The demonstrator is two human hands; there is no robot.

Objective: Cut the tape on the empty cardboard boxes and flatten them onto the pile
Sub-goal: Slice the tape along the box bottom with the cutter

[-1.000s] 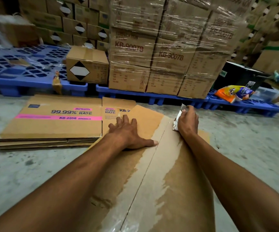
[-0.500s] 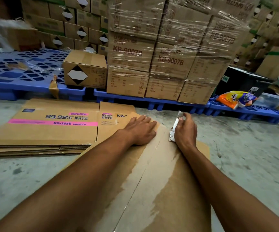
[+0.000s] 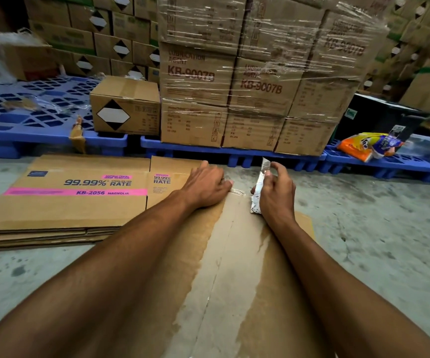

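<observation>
Two hands at work: both at the far edge of one cardboard box point(image 3: 247, 267), on either side of its taped centre seam.
Left hand point(image 3: 206, 187): laid palm-down on the box's far-left corner, fingers spread flat, holding nothing (a bracing hand, by the look of it).
Right hand point(image 3: 275, 195): fingers curled round a crumpled white-wrapped object point(image 3: 257, 195), which I take to be the cutter; no blade can be made out.
Tape point(image 3: 224, 254): a glossy strip running from between the two hands back toward the person, patchy and peeling along its edges; whether it is slit yet cannot be told.
Box condition: brown, plain face up, a pale worn band beside the seam.
Pile point(image 3: 61, 200): several flattened boxes stacked on the floor, just left of the left hand, top sheet printed with a pink band.
Progress: part done, judging by the pile.
Remaining: this box is not yet on the pile.
</observation>
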